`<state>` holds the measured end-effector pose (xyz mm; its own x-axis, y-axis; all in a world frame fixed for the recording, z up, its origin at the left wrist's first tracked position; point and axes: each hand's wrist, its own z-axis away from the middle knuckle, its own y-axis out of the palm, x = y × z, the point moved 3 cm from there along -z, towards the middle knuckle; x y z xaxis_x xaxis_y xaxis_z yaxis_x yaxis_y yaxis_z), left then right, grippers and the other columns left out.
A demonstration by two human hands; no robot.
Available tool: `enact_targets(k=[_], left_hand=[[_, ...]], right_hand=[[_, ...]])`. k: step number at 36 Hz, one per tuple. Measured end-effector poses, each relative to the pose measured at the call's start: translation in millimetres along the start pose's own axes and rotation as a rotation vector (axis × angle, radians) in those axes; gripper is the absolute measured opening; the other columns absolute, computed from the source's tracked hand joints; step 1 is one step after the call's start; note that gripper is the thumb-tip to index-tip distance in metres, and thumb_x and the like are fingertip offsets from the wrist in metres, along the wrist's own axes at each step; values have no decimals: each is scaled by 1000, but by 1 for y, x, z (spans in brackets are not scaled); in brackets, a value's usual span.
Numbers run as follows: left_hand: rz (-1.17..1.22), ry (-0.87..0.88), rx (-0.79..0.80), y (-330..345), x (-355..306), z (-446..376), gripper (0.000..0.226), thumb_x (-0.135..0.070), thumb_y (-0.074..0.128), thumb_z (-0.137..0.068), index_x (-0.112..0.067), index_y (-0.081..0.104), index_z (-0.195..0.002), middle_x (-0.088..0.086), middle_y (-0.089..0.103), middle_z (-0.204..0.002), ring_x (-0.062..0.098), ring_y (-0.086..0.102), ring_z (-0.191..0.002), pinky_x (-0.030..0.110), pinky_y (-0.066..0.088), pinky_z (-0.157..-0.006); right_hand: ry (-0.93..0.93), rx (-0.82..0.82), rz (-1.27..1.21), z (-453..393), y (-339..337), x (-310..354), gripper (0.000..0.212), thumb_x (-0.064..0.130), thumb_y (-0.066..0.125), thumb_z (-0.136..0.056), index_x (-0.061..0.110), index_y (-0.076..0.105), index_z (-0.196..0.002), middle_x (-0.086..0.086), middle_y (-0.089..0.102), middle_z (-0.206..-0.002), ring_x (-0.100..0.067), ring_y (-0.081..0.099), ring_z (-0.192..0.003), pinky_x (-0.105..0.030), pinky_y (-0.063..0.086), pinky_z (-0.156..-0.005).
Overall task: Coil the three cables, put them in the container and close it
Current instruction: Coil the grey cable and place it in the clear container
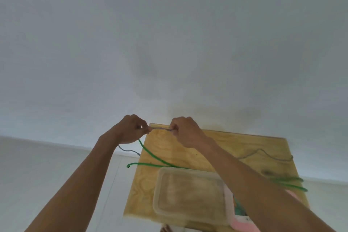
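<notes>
Both hands are raised above the far left corner of a small wooden table (222, 149). My left hand (131, 130) and my right hand (185, 132) each pinch a thin grey cable (162, 128), a short length stretched between them. One grey end hangs below my left hand, and more grey cable trails across the table's right side. A green cable (150, 156) runs from under my left hand across the table, with one end sticking out past the left edge. A clear plastic container (188, 194) sits open at the table's near side.
A pink and white lid (243, 222) lies to the right of the container, partly under my right forearm. More green cable (290, 182) bunches near the table's right edge. A white wall stands behind the table and pale floor surrounds it.
</notes>
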<state>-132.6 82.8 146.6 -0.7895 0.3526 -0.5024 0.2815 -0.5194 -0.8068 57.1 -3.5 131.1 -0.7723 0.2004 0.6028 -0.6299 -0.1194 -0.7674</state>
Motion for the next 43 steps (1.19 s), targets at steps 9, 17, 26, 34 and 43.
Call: enact_targets(k=[9,17,26,34,43], left_hand=[[-127,21,-209,-66,14,16,28,-48,64,-91,-25,79,-94,1,65,-84,24,63,-86,38,54,-81],[374,247,-452,-142,-50,49,27,-36,64,-95,-18,78,-80,-6,48,-50,7,44,-51,23,41,-58],[676,545,-417,-144,-144,61,46,-48,53,-99,-7,65,-117,14,60,-83,16,61,-72,29,53,-56],[855,481,-442,-106,-195,41,41,-32,56,-102,4,70,-87,15,60,-69,22,61,-57,30,55,-52],[1218,292,-398,-85,-226,20,43,-37,51,-103,0,68,-89,6,57,-66,17,54,-56,27,48,-51]], right_hand=[[-95,-210,-54,-4,15,59,10,16,62,-95,12,66,-103,-7,72,-97,-27,64,-88,-40,54,-79],[-214,-524,-231,10,-85,115,7,18,65,-94,13,70,-95,4,69,-83,-17,66,-68,-30,56,-68],[-505,-601,-827,49,-192,181,10,7,62,-96,-2,63,-100,-15,72,-87,-17,68,-66,-36,61,-71],[-619,-649,-821,68,-237,187,15,2,62,-94,-5,64,-107,-14,73,-91,-21,73,-71,-36,62,-72],[-174,-524,-500,67,-205,54,20,36,65,-92,20,66,-104,1,71,-97,-14,70,-81,-33,56,-75]])
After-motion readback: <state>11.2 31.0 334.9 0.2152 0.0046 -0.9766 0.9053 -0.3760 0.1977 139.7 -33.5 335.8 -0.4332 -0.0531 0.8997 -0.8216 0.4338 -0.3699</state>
